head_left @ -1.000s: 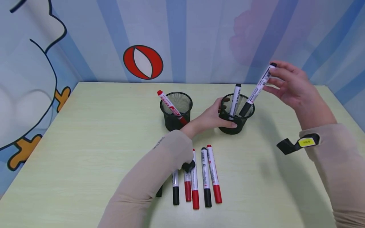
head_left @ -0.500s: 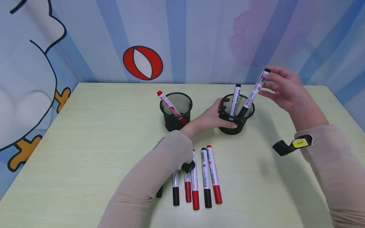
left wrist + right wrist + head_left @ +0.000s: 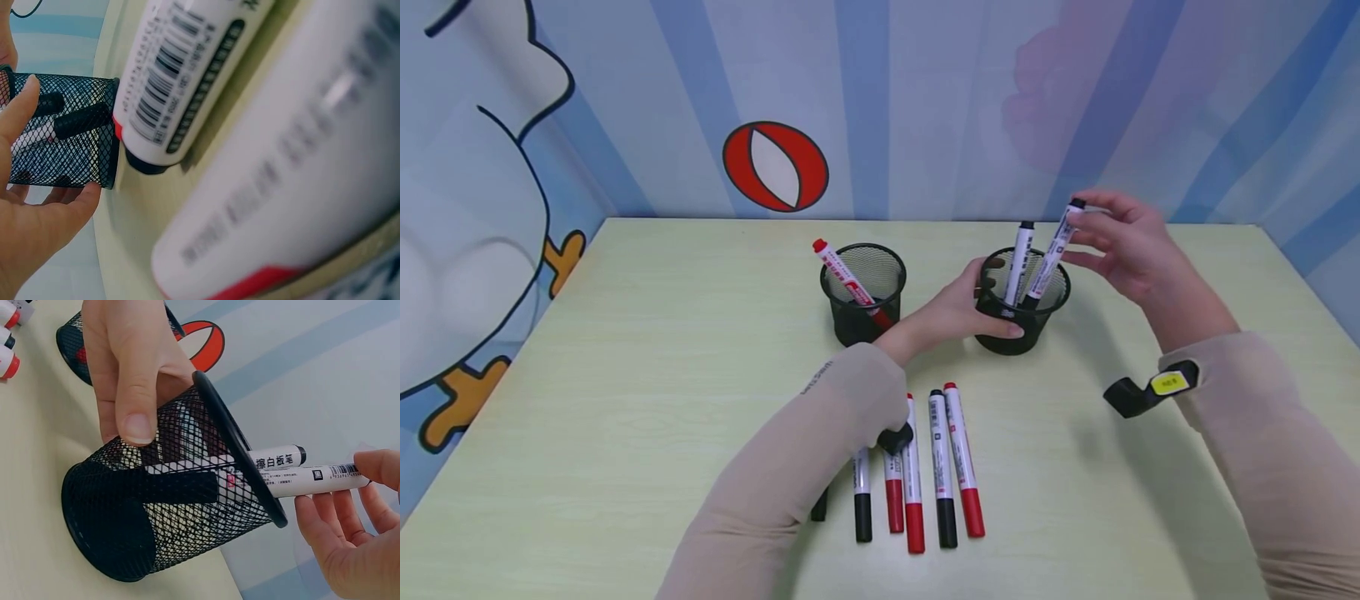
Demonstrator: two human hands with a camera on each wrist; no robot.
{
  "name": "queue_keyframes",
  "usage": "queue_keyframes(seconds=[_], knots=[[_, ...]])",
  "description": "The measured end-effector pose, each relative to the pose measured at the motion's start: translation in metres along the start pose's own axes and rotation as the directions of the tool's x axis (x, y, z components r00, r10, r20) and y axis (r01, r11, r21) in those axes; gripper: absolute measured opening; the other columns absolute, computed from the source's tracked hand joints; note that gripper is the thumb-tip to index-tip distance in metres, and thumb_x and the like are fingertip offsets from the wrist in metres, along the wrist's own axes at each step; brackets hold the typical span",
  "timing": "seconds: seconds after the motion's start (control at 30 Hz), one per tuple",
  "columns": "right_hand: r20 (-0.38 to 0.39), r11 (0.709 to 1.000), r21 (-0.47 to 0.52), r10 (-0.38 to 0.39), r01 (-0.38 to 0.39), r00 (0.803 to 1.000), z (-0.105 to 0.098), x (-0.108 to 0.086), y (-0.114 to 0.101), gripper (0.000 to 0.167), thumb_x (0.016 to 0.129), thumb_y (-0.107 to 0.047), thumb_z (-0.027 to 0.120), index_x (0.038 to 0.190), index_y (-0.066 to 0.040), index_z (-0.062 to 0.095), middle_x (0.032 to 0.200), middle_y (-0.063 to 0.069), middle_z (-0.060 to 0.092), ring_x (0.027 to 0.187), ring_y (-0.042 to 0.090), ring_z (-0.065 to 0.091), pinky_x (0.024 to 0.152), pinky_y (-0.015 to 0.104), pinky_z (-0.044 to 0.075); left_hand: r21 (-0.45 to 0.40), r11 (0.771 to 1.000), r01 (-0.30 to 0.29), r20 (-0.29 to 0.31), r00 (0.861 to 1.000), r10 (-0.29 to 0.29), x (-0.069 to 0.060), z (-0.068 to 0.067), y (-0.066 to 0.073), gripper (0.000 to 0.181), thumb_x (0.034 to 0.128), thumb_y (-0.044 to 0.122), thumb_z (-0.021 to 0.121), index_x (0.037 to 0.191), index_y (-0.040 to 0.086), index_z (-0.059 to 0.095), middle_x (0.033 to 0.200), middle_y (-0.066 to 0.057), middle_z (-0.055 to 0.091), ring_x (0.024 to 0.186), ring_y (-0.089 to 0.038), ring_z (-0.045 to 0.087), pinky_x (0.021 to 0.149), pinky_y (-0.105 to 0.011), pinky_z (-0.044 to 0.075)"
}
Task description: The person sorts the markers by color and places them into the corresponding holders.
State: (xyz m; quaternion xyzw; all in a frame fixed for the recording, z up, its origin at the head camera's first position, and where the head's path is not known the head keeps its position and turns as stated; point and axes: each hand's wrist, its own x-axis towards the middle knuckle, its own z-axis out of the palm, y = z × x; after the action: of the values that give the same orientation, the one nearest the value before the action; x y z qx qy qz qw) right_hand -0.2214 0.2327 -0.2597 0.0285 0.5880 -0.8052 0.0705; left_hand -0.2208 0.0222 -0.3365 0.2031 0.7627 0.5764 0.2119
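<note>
My left hand [image 3: 958,308] grips the right black mesh pen cup [image 3: 1026,329] around its side, thumb toward the front. In my right hand [image 3: 1127,242] a white whiteboard marker with a black cap [image 3: 1054,250] is pinched near its top end. Its capped end is down inside that cup, seen through the mesh in the right wrist view. Another black marker [image 3: 1019,260] leans in the same cup. To the left stands a second mesh cup [image 3: 842,321] with a red marker [image 3: 847,273] slanting out of it.
In front of the cups lie several markers, among them a black one [image 3: 942,467] and a red one [image 3: 964,458]. My left sleeve [image 3: 797,467] passes over some of them. A patterned wall [image 3: 925,108] rises behind the table's back edge.
My right hand has moved left and down, carrying the black marker deeper into the right cup. The left hand and the other markers have stayed where they were.
</note>
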Motion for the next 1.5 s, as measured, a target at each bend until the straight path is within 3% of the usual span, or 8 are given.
queue_keyframes(seconds=[0.27,0.47,0.67,0.83,1.03,1.23,1.4,1.5], knots=[[0.028,0.984,-0.175,-0.040,0.045,0.999,0.006,0.000,0.006,0.020,0.082,-0.008,0.070,0.100,-0.014,0.063,0.092,0.002,0.054,0.078,0.014,0.060,0.068,0.028,0.055,-0.011,1.000,-0.006,0.003,1.000,0.006,0.000,0.000,0.000,0.092,0.0754,0.016,0.078,0.146,0.018,0.019,0.148,-0.008,0.029,0.134,-0.020,0.029,0.108,-0.039,0.027],[0.038,0.943,-0.325,-0.061,0.071,0.997,0.010,-0.001,0.008,0.028,0.085,-0.012,0.067,0.110,-0.010,0.055,0.093,0.002,0.052,0.083,0.012,0.060,0.070,0.023,0.053,-0.023,1.000,-0.016,0.008,1.000,0.017,-0.001,-0.001,0.000,0.092,0.0758,0.015,0.078,0.146,0.016,0.018,0.148,-0.009,0.029,0.132,-0.020,0.030,0.107,-0.038,0.028],[0.011,0.879,-0.474,-0.051,0.050,0.999,0.015,0.001,0.010,0.029,0.089,-0.014,0.062,0.116,-0.010,0.051,0.099,0.005,0.048,0.080,0.010,0.062,0.072,0.018,0.052,-0.022,1.000,-0.022,0.007,1.000,0.022,-0.001,-0.001,0.000,0.093,0.0759,0.015,0.077,0.147,0.016,0.018,0.147,-0.009,0.029,0.132,-0.020,0.030,0.107,-0.038,0.028],[0.011,0.805,-0.590,-0.076,0.068,0.997,0.020,0.001,0.014,0.034,0.091,-0.015,0.059,0.122,-0.007,0.047,0.103,0.005,0.045,0.084,0.009,0.058,0.075,0.017,0.050,-0.020,1.000,-0.022,0.008,1.000,0.022,-0.001,-0.001,0.000,0.092,0.0767,0.015,0.077,0.147,0.016,0.017,0.147,-0.009,0.029,0.133,-0.020,0.030,0.108,-0.039,0.027],[0.023,0.747,-0.658,-0.104,0.094,0.994,0.028,-0.001,0.019,0.039,0.091,-0.017,0.059,0.126,-0.004,0.048,0.101,0.007,0.045,0.086,0.013,0.055,0.074,0.021,0.052,-0.030,0.999,-0.023,0.010,1.000,0.023,-0.001,-0.001,0.000,0.090,0.0774,0.015,0.076,0.146,0.016,0.018,0.144,-0.008,0.032,0.129,-0.019,0.033,0.106,-0.038,0.029],[-0.004,0.720,-0.689,-0.118,0.083,0.993,0.034,-0.002,0.022,0.039,0.092,-0.018,0.058,0.127,-0.004,0.047,0.101,0.008,0.045,0.087,0.016,0.055,0.073,0.025,0.054,-0.041,0.999,-0.027,0.013,1.000,0.027,-0.001,-0.001,-0.001,0.090,0.0778,0.016,0.076,0.146,0.017,0.017,0.142,-0.005,0.035,0.128,-0.018,0.034,0.105,-0.038,0.031],[-0.002,0.713,-0.694,-0.139,0.099,0.990,0.036,-0.002,0.023,0.041,0.092,-0.017,0.058,0.128,-0.001,0.047,0.101,0.009,0.045,0.085,0.015,0.054,0.070,0.022,0.054,-0.043,0.999,-0.033,0.015,0.999,0.033,-0.001,-0.001,-0.002,0.091,0.0780,0.015,0.076,0.146,0.015,0.016,0.140,-0.005,0.036,0.127,-0.018,0.035,0.105,-0.037,0.031],[0.004,0.686,-0.716,-0.177,0.126,0.984,0.038,-0.003,0.025,0.040,0.092,-0.016,0.058,0.128,-0.001,0.047,0.101,0.010,0.046,0.085,0.015,0.054,0.065,0.019,0.052,-0.041,0.999,-0.032,0.014,0.999,0.032,-0.002,-0.001,-0.001,0.091,0.0782,0.015,0.075,0.146,0.015,0.015,0.140,-0.005,0.036,0.127,-0.017,0.035,0.106,-0.037,0.030]])
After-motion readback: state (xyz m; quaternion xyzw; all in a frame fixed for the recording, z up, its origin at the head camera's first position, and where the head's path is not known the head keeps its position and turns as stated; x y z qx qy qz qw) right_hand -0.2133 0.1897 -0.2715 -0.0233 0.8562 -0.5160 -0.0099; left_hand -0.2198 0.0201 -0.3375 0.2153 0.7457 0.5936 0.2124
